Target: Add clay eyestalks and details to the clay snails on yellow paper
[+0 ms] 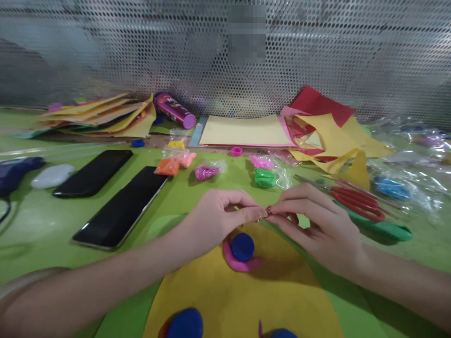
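Observation:
My left hand (221,220) and my right hand (317,220) meet fingertip to fingertip in the middle of the view. Both are closed in a pinch on a tiny dark red piece (269,210), mostly hidden by the fingers. Just below them lies a large rounded yellow sheet (243,300) on a light green one (155,227). On the yellow sheet, a dark blue disc (243,247) sits against a curved pink clay strip (243,265). Near the bottom edge are two more blue rounds, one at left (185,324) and one at right (283,334), the latter cut off.
Two black phones (123,211) and a white mouse-like object (52,176) lie at left. Small bags of coloured clay (265,177) sit beyond my hands. Red-handled scissors (357,202) and clear plastic wrappers (416,164) are at right. Coloured paper (246,131) lies before a perforated metal panel (176,47).

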Motion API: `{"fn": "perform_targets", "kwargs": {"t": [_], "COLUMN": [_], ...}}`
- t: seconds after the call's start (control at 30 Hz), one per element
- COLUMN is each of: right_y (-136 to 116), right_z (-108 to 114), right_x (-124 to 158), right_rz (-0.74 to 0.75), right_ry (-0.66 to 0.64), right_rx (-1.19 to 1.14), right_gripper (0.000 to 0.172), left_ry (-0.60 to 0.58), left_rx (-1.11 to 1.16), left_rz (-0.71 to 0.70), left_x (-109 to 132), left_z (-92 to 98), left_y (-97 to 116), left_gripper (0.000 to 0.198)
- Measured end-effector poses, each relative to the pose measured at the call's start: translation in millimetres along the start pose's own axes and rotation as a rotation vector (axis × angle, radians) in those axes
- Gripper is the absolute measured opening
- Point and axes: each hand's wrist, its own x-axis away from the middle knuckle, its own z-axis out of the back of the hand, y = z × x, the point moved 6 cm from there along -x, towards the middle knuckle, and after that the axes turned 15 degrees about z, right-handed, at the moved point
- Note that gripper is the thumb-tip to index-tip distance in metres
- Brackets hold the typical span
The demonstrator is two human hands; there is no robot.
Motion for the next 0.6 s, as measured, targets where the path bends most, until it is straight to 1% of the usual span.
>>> {"fn": "perform_targets", "kwargs": {"t": [0.2,0.3,0.37,0.47,0.53,0.6], "right_y": [-3.3,1.1,9.6,27.7,39.2,46.2], "right_z": [-1.4,1.1,1.0,-7.7,-16.8,-24.3], "right_x": [0.3,0.2,2.1,8.5,14.0,18.3], "right_rz": [0.042,0.009,-0.038,-0.077,-0.075,-0.066], "right_ry": [-0.005,0.003,-0.008,-0.108,-0.215,-0.322], "right_rx": [0.007,0.036,0.067,0.125,0.176,0.230], "right_gripper": [0.016,0.014,0.010,0.005,0.009,0.014], "left_ry": [0.010,0.015,0.043,0.097,0.083,0.080], "left_rx": [-0.014,0.030,0.065,0.124,0.148,0.112], "left_rz": [0.020,0.015,0.020,0.065,0.089,0.091], "left_x": [-0.2,-1.4,-4.4,-11.5,-15.4,-16.6], "left_z": [-1.0,0.8,5.6,14.9,16.7,16.6], "left_y": [-2.5,-3.1,-4.2,-8.0,-9.9,-10.1], "left_gripper": [0.019,0.016,0.015,0.020,0.020,0.019]}}
